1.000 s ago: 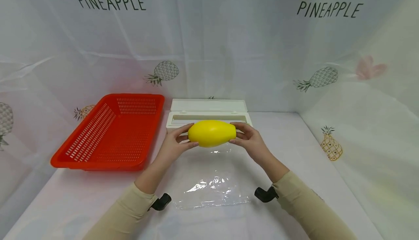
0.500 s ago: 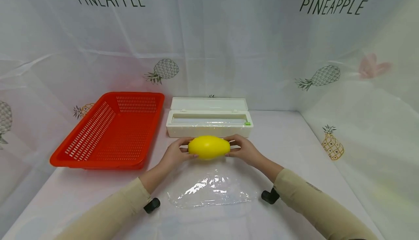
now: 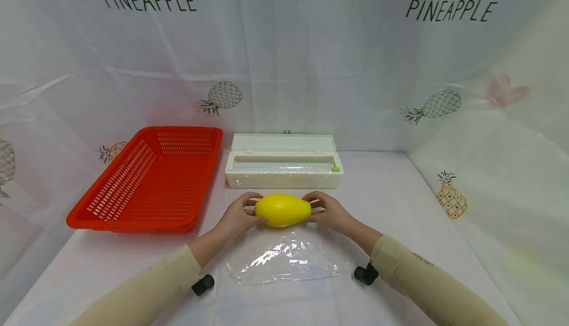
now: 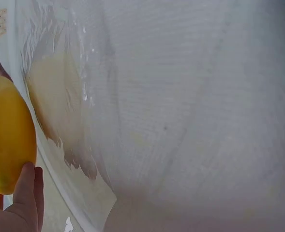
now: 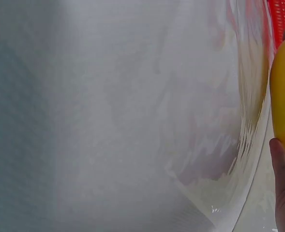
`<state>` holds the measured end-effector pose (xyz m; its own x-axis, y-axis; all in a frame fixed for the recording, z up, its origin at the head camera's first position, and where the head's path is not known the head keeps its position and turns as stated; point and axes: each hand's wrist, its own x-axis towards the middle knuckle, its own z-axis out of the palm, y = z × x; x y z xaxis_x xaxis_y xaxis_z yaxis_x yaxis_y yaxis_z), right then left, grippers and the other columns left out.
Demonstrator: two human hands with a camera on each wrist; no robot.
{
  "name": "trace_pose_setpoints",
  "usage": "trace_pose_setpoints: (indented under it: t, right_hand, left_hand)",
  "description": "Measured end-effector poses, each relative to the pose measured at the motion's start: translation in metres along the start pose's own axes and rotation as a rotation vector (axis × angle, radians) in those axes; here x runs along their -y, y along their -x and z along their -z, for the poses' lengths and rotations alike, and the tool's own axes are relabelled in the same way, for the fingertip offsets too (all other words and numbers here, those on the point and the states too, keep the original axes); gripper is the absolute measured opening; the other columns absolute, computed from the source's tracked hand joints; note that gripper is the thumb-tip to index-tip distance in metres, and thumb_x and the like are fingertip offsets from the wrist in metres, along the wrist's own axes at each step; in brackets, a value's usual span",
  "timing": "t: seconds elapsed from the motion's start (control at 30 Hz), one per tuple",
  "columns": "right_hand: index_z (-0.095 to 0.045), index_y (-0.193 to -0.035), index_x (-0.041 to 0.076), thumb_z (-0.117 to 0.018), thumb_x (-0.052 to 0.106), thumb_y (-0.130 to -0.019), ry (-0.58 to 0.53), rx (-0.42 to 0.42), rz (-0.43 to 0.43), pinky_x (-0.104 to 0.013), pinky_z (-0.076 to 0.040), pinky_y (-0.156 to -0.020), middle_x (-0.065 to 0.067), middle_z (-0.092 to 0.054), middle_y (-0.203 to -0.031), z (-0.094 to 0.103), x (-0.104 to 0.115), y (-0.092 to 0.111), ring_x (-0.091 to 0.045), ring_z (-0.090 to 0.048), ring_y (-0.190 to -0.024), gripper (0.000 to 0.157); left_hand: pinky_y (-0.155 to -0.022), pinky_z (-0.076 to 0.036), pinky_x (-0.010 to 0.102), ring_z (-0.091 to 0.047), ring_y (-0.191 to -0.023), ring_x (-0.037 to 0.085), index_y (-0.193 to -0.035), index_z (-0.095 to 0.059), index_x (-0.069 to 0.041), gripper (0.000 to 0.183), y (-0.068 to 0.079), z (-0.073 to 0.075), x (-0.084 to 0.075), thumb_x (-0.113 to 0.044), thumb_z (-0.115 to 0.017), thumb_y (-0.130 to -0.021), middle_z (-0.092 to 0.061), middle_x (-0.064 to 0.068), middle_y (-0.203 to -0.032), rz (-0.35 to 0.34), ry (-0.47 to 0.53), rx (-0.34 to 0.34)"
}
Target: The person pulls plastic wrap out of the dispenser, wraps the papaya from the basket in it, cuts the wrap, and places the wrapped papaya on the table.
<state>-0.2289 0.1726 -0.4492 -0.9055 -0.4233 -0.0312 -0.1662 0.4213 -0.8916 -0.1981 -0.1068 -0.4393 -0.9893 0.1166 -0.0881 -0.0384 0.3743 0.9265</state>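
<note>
A smooth yellow papaya [image 3: 282,210] lies sideways between my two hands, over the back part of a clear sheet of cling film [image 3: 289,262]. My left hand [image 3: 237,216] grips its rounder end, with fingers behind and thumb in front. At the narrower end, my right hand [image 3: 330,212] holds it the same way. A small green spot shows on the papaya [image 5: 283,92] near the right thumb in the right wrist view. In the left wrist view, the papaya [image 4: 10,135] is cut off by the frame's edge. Whether its underside touches the film is hidden.
Behind the hands stands a white cling film dispenser [image 3: 284,181], its lid [image 3: 283,142] raised and a green slider [image 3: 335,169] at its right. A red slotted basket [image 3: 195,220] is at the left. A white pineapple-print curtain [image 3: 311,69] hangs behind the table.
Both hands have lowered the papaya toward me, from in front of the dispenser down over the film. The dispenser's front is now uncovered. In the last half second the movement is small.
</note>
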Motion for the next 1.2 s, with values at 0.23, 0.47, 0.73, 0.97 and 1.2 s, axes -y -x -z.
trace_pose_setpoints:
  t: [0.23, 0.47, 0.73, 0.97, 1.2]
  right_hand:
    - [-0.059, -0.123, 0.006, -0.081, 0.005, -0.078, 0.022, -0.010, 0.014, -0.037, -0.050, -0.093, -0.009, -0.058, -0.124, -0.001, -0.002, -0.002, -0.032, -0.057, -0.116, 0.050]
    - [-0.058, -0.125, 0.007, -0.081, 0.006, -0.079, 0.015, -0.016, -0.011, -0.038, -0.049, -0.095, -0.008, -0.058, -0.124, -0.003, -0.004, 0.000, -0.031, -0.056, -0.117, 0.052]
    - [-0.057, -0.124, 0.003, -0.083, 0.007, -0.077, 0.031, -0.021, 0.037, -0.039, -0.050, -0.094, -0.011, -0.057, -0.124, -0.001, 0.001, 0.000, -0.032, -0.055, -0.116, 0.054]
    - [-0.056, -0.124, -0.001, -0.081, 0.004, -0.078, 0.024, -0.042, 0.102, -0.047, -0.046, -0.097, -0.017, -0.056, -0.124, 0.010, 0.002, 0.006, -0.038, -0.055, -0.115, 0.052]
    - [-0.058, -0.123, 0.002, -0.081, 0.004, -0.079, 0.081, -0.041, 0.087, -0.048, -0.046, -0.097, -0.015, -0.057, -0.125, 0.022, 0.006, 0.022, -0.035, -0.056, -0.114, 0.050]
  left_hand:
    - [-0.086, -0.054, 0.042, -0.064, -0.103, 0.037, -0.125, -0.058, -0.008, 0.059, 0.000, -0.003, 0.002, -0.001, -0.084, -0.073, -0.058, 0.020, -0.121, -0.020, -0.018, -0.007]
    - [-0.089, -0.052, 0.042, -0.063, -0.107, 0.037, -0.126, -0.057, -0.008, 0.061, 0.000, -0.005, 0.004, 0.000, -0.084, -0.073, -0.057, 0.021, -0.123, -0.014, -0.023, -0.012]
    - [-0.089, -0.052, 0.041, -0.061, -0.111, 0.036, -0.127, -0.056, -0.006, 0.062, -0.002, -0.001, 0.006, 0.000, -0.084, -0.072, -0.057, 0.020, -0.128, -0.031, 0.022, -0.012]
    - [-0.089, -0.052, 0.043, -0.061, -0.111, 0.036, -0.128, -0.056, -0.007, 0.060, 0.009, 0.008, 0.002, -0.002, -0.083, -0.075, -0.058, 0.018, -0.126, -0.038, 0.007, -0.022]
    - [-0.089, -0.052, 0.041, -0.062, -0.106, 0.030, -0.123, -0.060, -0.006, 0.054, 0.031, 0.013, -0.002, -0.006, -0.083, -0.075, -0.061, 0.013, -0.119, -0.068, -0.092, -0.027]
